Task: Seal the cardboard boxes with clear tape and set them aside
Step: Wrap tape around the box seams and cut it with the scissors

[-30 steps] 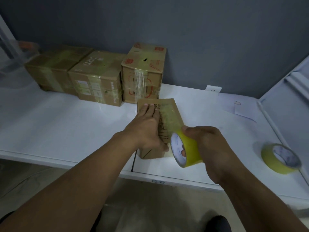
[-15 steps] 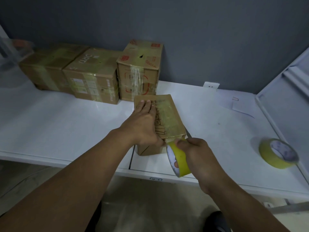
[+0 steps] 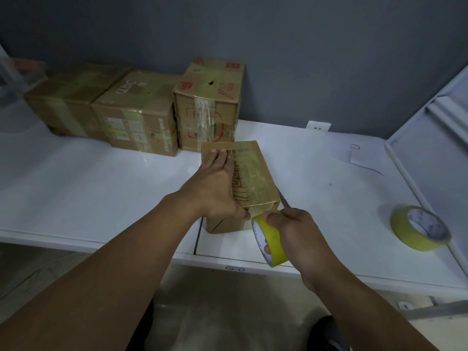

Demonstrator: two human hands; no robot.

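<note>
Taping the small box at the table's front edge

On the white table [image 3: 101, 188], the small cardboard box [image 3: 249, 171] sits frame centre, long axis running away; left hand [image 3: 215, 191] lies flat on it, right hand [image 3: 293, 231] grips the tape roll [image 3: 272, 245] just below its near end.

Middle box [image 3: 138, 111] in back row showing white block letters on top, seemingly "JTC", seen upside down; vertical print along its front right edge staying too blurred to read. Tall box [image 3: 209, 102] beside it carrying red stamps on top and red frame marking on front, wording unreadable. Small box [image 3: 249, 173] under left hand [image 3: 215, 188] showing dark Chinese characters near far edge, possibly "智" among them, above line drawing. Table edge [image 3: 235, 268] bearing small tag, illegible.
</note>
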